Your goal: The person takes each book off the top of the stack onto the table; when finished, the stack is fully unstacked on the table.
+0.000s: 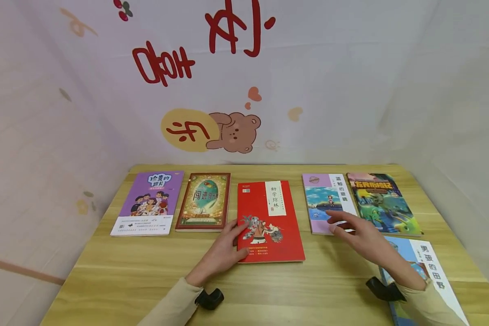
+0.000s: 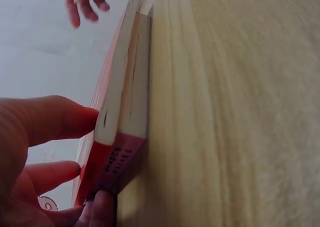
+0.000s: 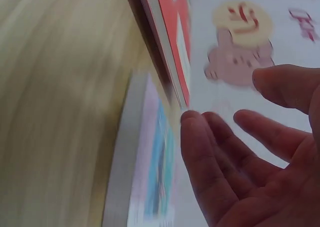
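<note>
My left hand (image 1: 227, 243) grips the left edge of a red paperback book (image 1: 272, 226) in the middle of the table. In the left wrist view, the thumb lies on the red cover, and other fingers (image 2: 102, 207) reach round the spine side. Directly beneath the red book lies a second book with a purplish spine (image 2: 120, 159), hidden from above. My right hand (image 1: 360, 237) hovers with loosely bent fingers over the lower edge of a lilac and blue book (image 1: 323, 192); it holds nothing. The right wrist view shows its fingers apart, close to the red book's edge.
At the left lie a purple book (image 1: 148, 203) and a brown-framed green book (image 1: 203, 201). A colourful dinosaur book (image 1: 383, 203) is at the back right. Another blue and white book (image 1: 436, 276) sits partly under the right forearm. A white printed cloth (image 1: 334, 81) hangs behind the wooden table (image 1: 146, 271).
</note>
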`<state>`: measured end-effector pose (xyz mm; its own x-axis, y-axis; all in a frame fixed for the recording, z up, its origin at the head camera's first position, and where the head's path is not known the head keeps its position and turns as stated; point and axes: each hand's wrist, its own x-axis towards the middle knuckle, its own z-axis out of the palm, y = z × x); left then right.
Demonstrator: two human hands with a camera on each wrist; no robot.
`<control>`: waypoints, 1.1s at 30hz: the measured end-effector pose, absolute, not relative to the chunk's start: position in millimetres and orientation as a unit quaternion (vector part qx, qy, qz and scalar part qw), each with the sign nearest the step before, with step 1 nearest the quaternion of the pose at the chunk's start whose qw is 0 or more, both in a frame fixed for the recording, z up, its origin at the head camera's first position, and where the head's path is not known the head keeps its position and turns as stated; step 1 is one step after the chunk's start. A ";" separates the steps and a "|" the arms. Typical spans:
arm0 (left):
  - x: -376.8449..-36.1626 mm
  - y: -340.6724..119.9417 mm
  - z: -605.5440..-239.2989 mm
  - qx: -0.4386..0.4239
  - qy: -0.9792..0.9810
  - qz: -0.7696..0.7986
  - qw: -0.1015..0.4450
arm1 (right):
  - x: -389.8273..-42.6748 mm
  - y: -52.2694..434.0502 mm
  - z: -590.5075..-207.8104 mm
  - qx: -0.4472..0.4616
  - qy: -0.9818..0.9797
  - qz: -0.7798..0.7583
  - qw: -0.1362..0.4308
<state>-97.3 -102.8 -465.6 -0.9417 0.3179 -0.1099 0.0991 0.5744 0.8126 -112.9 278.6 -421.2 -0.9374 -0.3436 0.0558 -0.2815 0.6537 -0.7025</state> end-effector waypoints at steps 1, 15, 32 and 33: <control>-97.3 -102.5 -465.4 0.121 0.878 0.446 0.121 | -117.1 271.5 -423.5 -0.181 0.906 -0.379 0.047; -96.9 -102.0 -465.4 0.125 0.884 0.435 0.121 | -146.6 204.4 -452.3 -0.120 0.844 -0.491 0.178; -97.0 -102.3 -471.3 0.127 0.886 0.434 0.105 | -163.1 178.1 -451.7 -0.079 0.817 -0.554 0.143; -96.6 -102.8 -471.8 0.126 0.886 0.435 0.104 | -162.5 177.0 -453.4 -0.076 0.810 -0.561 0.152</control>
